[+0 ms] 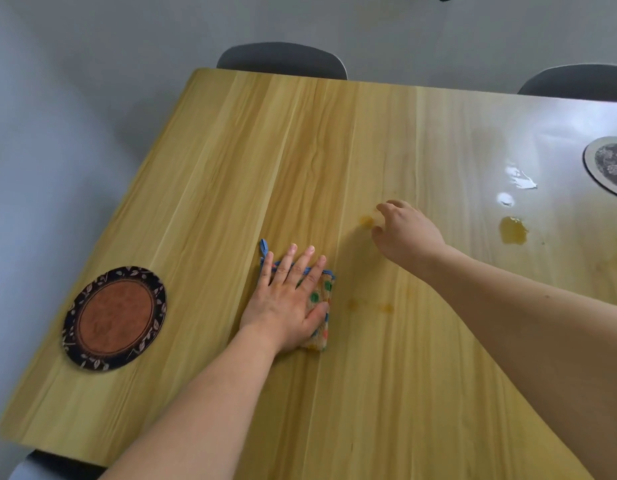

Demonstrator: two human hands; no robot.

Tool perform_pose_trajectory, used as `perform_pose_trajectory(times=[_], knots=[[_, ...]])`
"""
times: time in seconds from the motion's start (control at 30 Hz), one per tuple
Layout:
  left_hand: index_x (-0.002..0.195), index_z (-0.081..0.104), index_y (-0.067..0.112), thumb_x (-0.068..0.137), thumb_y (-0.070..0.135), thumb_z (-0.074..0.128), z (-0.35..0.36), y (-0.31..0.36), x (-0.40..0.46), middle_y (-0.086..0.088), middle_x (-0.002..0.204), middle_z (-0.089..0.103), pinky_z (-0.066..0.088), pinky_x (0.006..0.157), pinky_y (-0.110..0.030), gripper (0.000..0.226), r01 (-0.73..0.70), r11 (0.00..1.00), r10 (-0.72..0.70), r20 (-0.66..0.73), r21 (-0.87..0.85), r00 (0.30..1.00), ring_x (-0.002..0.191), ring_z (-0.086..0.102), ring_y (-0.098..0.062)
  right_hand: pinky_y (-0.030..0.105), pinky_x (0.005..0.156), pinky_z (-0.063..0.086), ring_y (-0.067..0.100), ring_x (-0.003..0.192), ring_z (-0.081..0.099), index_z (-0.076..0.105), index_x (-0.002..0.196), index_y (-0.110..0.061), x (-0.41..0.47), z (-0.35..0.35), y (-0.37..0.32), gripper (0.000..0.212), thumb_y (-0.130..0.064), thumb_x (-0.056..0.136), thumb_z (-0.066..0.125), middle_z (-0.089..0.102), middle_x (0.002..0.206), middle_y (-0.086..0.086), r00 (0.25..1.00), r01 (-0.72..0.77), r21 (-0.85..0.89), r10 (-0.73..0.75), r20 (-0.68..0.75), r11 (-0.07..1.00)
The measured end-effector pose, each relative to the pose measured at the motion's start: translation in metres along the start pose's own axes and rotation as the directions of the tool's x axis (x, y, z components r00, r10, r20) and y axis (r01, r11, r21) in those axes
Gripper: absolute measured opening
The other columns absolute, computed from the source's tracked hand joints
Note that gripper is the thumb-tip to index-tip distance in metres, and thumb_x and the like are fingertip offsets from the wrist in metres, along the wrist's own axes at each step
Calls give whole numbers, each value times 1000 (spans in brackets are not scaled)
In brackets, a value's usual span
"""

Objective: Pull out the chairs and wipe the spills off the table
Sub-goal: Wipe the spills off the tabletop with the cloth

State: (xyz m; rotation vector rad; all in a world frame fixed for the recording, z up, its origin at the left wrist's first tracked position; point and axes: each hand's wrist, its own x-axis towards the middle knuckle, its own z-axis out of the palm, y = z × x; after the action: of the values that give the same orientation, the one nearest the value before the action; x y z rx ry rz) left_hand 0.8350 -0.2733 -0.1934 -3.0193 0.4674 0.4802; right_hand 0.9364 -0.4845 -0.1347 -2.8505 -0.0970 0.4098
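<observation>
The cloth lies flat on the counter, left of centre, pinned under my left hand; that grip is open, fingers straight and spread, pressing down, which I judge suits a sweep toward the small orange spots just to its right. My right hand reaches past another orange spot, fingers loosely curled, holding nothing. A larger amber puddle and white smears wait further right. Two chairs sit tucked at the far edge; round mats flank the spills.

Bare forearms, no sleeves, short fingernails
</observation>
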Motion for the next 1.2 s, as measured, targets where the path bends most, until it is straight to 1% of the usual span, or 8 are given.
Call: perform_pose_trajectory(times=[0.4,0.5,0.57,0.7,0.87,1.0,1.07,1.2], knots=[[151,-28,30,95,63,7,-26,-16,95,4,159,-33,-15,118,-54,73,4,999,-3,-18,53,1000,143,-37,-21,41,98,47,28,128,47,43,142,-18,107,-33,35,47,-31,97,48,39,147,4,997,83,-17,-83,1,996],[151,-27,31,95,63,7,-30,-18,112,4,159,-32,-15,118,-54,73,21,999,-19,-32,46,999,143,-37,-21,46,114,31,29,146,22,32,149,-20,131,-36,43,61,-43,96,51,21,158,7,995,94,-49,-93,24,994],[151,-26,32,95,63,7,-34,-21,123,5,160,-31,-15,118,-54,73,28,999,-27,-39,36,999,143,-37,-20,50,118,20,31,149,9,23,152,-24,145,-36,48,71,-49,93,53,11,161,7,996,66,-59,-62,58,996],[152,-25,32,95,63,9,-40,-26,146,5,160,-30,-16,118,-54,73,40,998,-38,-46,38,998,144,-36,-20,50,110,34,32,141,25,33,146,-27,159,-30,55,71,-58,86,57,27,151,5,990,6,-30,-2,138,1000],[152,-24,33,94,63,7,-48,-31,173,5,161,-29,-15,118,-54,72,48,998,-47,-37,34,998,145,-34,-20,45,97,47,31,129,38,40,142,-30,168,-41,54,69,-61,83,59,38,139,5,980,42,-146,-13,198,988],[152,-23,33,93,63,5,-58,-37,198,5,161,-28,-15,118,-54,72,50,998,-48,-43,35,998,145,-33,-20,38,89,52,24,110,54,60,127,-22,185,-50,58,52,-54,86,59,54,121,2,995,38,-52,-33,96,998],[153,-23,33,94,63,6,-63,-40,212,6,161,-27,-15,118,-54,72,52,998,-51,-51,34,997,146,-32,-20,36,90,51,24,109,57,61,127,-21,196,-54,63,47,-49,89,58,55,126,2,999,35,37,-36,36,999],[153,-22,34,93,64,5,-69,-45,237,6,162,-27,-17,117,-54,72,49,998,-46,-63,41,997,146,-31,-19,38,104,43,26,126,50,53,137,-24,218,-55,75,53,-49,91,56,44,147,0,995,75,132,-67,-70,988]])
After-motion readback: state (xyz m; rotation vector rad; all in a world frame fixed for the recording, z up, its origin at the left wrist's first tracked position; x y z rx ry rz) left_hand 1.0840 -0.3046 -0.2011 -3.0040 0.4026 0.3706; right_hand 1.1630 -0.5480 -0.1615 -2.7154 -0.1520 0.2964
